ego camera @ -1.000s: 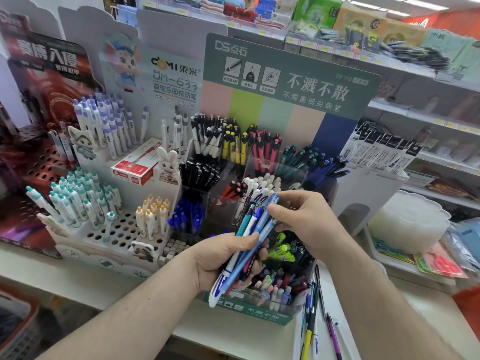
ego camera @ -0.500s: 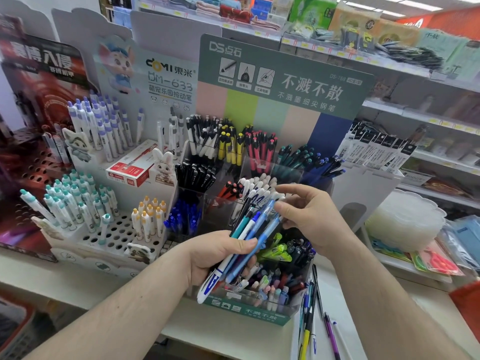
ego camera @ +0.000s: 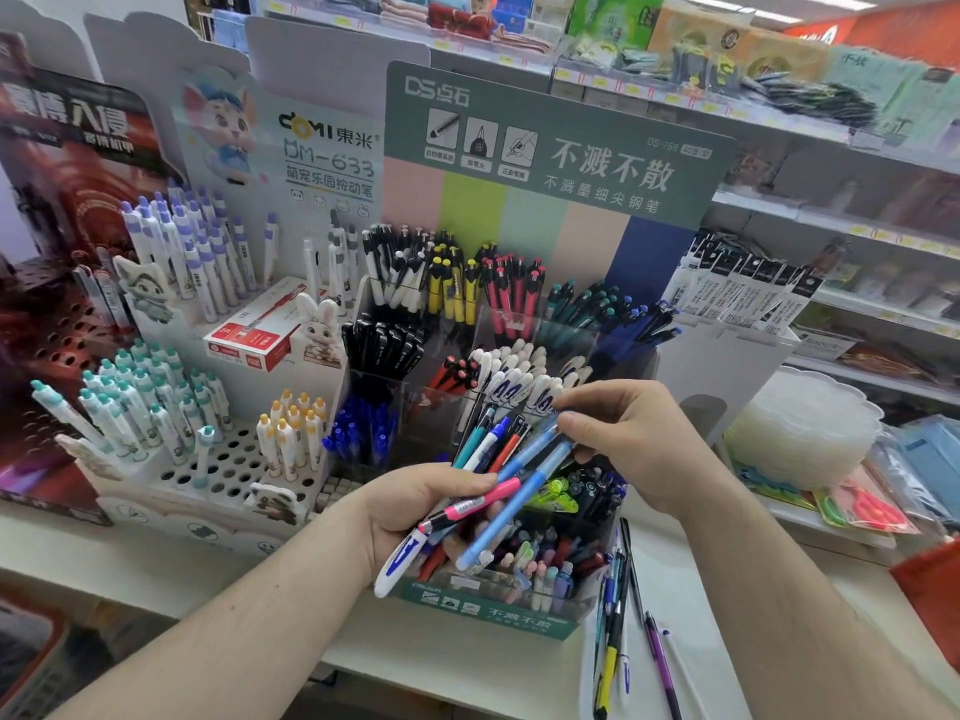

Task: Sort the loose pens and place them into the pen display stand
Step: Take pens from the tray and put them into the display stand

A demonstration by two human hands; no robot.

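Since a second ago a pink pen (ego camera: 470, 506) has surfaced across the fanned bundle (ego camera: 498, 459), and the right hand has slid lower along the pale blue pens. Leftmost, the left hand (ego camera: 415, 511) curls round the bundle's lower ends; its grip looks loose, so a tug could spill pens. Above its fingers, the right hand (ego camera: 631, 449) pinches a pale blue pen (ego camera: 535, 452) near its top. Behind both hands stands the display stand (ego camera: 488, 613); crowded compartments risk a missort.
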